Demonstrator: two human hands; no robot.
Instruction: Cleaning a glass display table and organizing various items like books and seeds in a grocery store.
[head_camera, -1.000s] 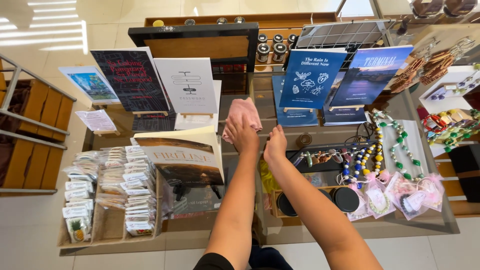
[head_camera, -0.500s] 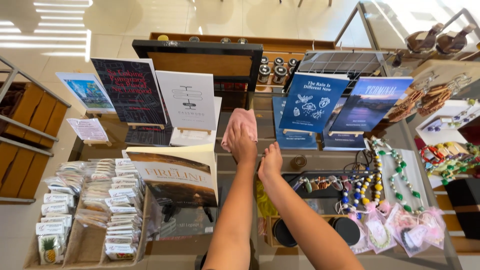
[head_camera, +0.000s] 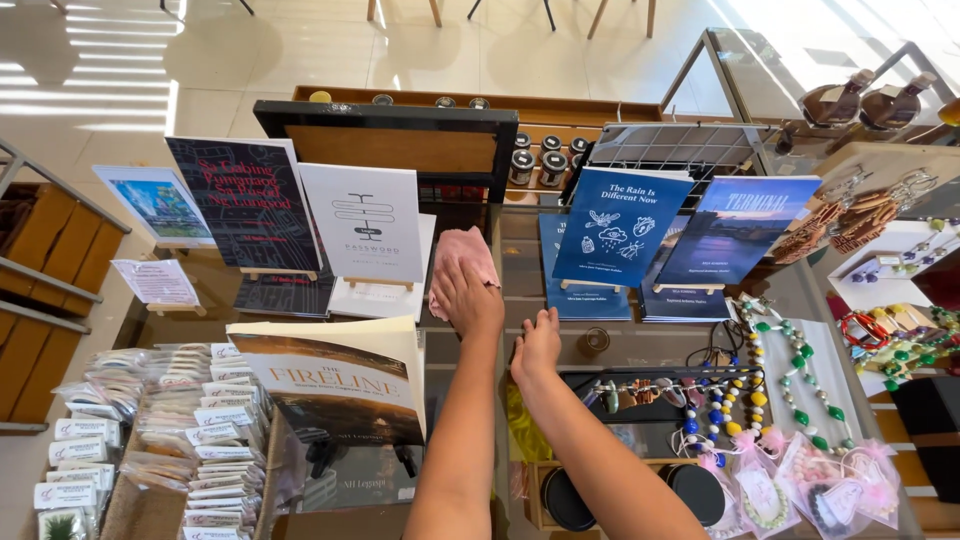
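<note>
My left hand (head_camera: 468, 300) presses a pink cloth (head_camera: 462, 252) onto the glass table top (head_camera: 520, 240), between a white book on a small stand (head_camera: 362, 222) and a blue book on a stand (head_camera: 618, 228). My right hand (head_camera: 537, 346) lies flat on the glass just to the right, holding nothing, its fingers pointing away from me. Both forearms reach in from the bottom edge.
A brown-covered book (head_camera: 340, 385) stands at the front left beside packets in a tray (head_camera: 190, 440). A black book (head_camera: 242, 205) and a second blue book (head_camera: 738, 232) stand on easels. Bead necklaces (head_camera: 770, 400) lie right; small jars (head_camera: 545, 160) sit behind.
The view has tilted, so everything sits lower in the frame. My left hand stays on the pink cloth and has slid slightly left; my right hand stays flat on the glass.
</note>
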